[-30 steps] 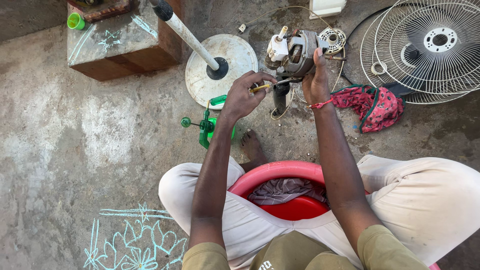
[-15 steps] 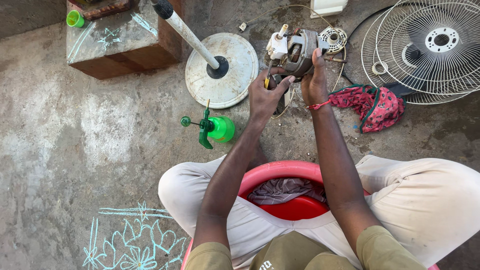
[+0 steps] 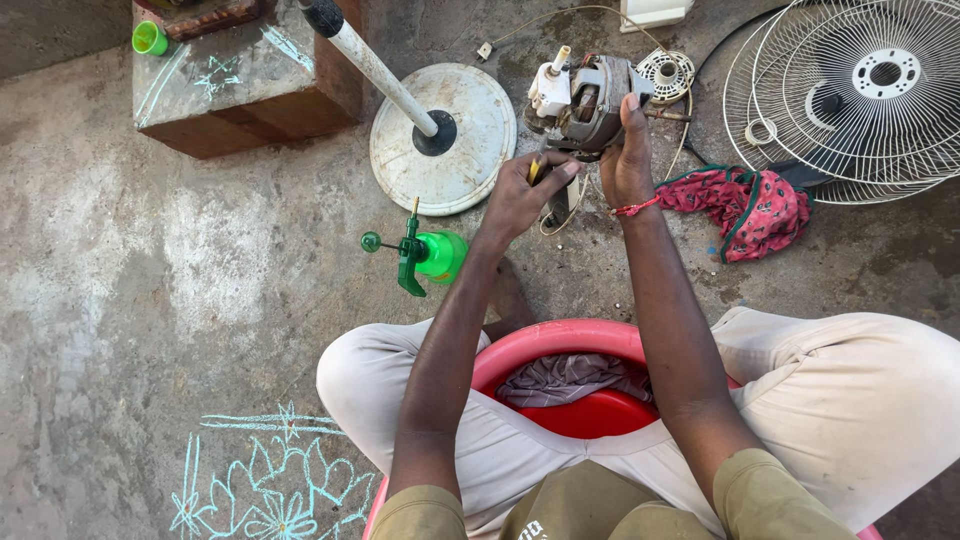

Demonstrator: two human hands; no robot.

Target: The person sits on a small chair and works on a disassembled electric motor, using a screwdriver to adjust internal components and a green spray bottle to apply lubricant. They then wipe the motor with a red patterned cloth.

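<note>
A person sits on a round red plastic stool (image 3: 600,345) with knees spread wide, and a crumpled grey cloth (image 3: 570,378) lies on the seat between the legs. Both bare arms reach forward over the rough grey concrete floor (image 3: 200,300). The left hand (image 3: 520,195) is curled shut around a thin tool with a yellow handle (image 3: 534,170), and the tool's tip is hidden, so where it touches cannot be told. The right hand (image 3: 628,160), with a red thread at the wrist, is wrapped around the side of a grey metal fan motor (image 3: 585,100) and holds it up off the floor, with the thumb up along it. The motor has a white plastic part on its left end and thin wires hanging from it. Just left of the left arm, a green plastic spray bottle (image 3: 425,252) lies on its side. Right of the right hand lies a red patterned cloth (image 3: 755,205). Past the hands stands a round white fan base with a white pole (image 3: 450,140). Farther left is a brown block with a grey top (image 3: 240,85), and a small green cup (image 3: 150,38) stands on it. Far right lie round white wire fan guards (image 3: 860,90).
</note>
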